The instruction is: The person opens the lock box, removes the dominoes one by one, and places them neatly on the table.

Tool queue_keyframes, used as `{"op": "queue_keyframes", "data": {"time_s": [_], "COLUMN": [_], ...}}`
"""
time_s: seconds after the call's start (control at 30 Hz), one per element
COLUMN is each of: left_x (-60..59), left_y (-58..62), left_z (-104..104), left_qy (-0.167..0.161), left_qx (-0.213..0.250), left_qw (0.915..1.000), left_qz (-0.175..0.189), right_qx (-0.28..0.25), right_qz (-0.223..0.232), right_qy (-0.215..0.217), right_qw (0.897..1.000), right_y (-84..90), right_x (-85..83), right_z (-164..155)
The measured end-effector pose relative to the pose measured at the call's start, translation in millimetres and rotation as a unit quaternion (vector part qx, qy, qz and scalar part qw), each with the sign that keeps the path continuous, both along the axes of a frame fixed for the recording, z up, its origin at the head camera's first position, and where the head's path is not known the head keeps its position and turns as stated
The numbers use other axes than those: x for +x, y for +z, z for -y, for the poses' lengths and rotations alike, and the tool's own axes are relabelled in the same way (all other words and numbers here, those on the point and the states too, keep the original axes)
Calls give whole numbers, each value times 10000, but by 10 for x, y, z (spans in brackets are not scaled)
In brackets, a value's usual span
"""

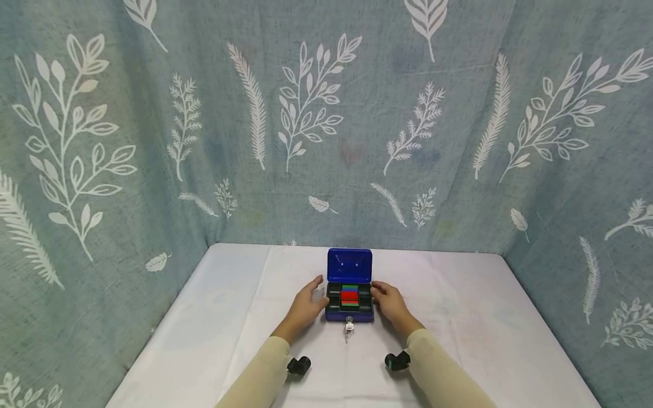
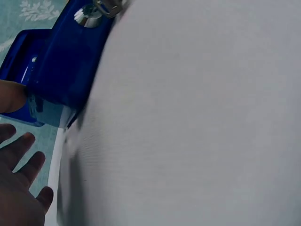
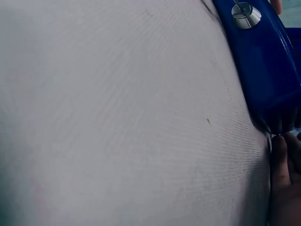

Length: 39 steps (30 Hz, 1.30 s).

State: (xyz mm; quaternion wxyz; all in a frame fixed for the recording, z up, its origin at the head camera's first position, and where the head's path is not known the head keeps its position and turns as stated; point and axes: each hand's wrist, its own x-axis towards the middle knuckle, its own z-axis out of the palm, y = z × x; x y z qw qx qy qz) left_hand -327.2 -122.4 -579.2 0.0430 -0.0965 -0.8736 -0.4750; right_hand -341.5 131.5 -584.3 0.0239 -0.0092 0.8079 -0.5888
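A blue cash box (image 1: 363,318) stands on the white-covered table with its lid (image 1: 350,273) raised at the back. Inside it is a black tray (image 1: 334,302) with compartments; red, green and blue pieces (image 1: 349,296) fill the middle one. Keys (image 1: 349,327) hang from the lock on the front, whose silver cylinder (image 3: 245,16) shows in the right wrist view. My left hand (image 1: 304,307) is at the box's left side, thumb (image 2: 11,96) against the upper edge and the other fingers spread away from it. My right hand (image 1: 393,305) touches the right side with its fingertips.
The white cloth (image 1: 245,340) covers the table around the box. Blue-green curtains (image 1: 326,187) with white leaf prints close off the back and both sides. A small black device (image 1: 299,365) sits at the left wrist, another black device (image 1: 398,361) at the right.
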Motion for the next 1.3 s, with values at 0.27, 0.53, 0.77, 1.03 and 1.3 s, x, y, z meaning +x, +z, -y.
{"op": "queue_keyframes", "data": {"time_s": [0.27, 0.53, 0.77, 1.03, 1.3], "left_x": [71, 115, 122, 122, 126], "left_y": [-68, -152, -189, -232, -237], "left_z": [14, 43, 35, 9, -13], "left_qy": [197, 74, -121, -30, 41], "left_qx": [-247, -924, -1008, -1292, -1517], "left_qw": [9988, 9917, 9882, 9846, 9822], "left_qz": [-366, -894, -1151, -1179, -1105], "right_qx": [-409, -467, -373, -374, -276], "right_qz": [201, 231, 214, 129, 262], "right_qy": [85, 101, 61, 108, 178], "right_qw": [9989, 9986, 9991, 9992, 9991], "right_y": [9, 30, 41, 55, 73], "right_x": [58, 80, 72, 57, 62], "right_z": [-7, -19, -45, -76, -73]}}
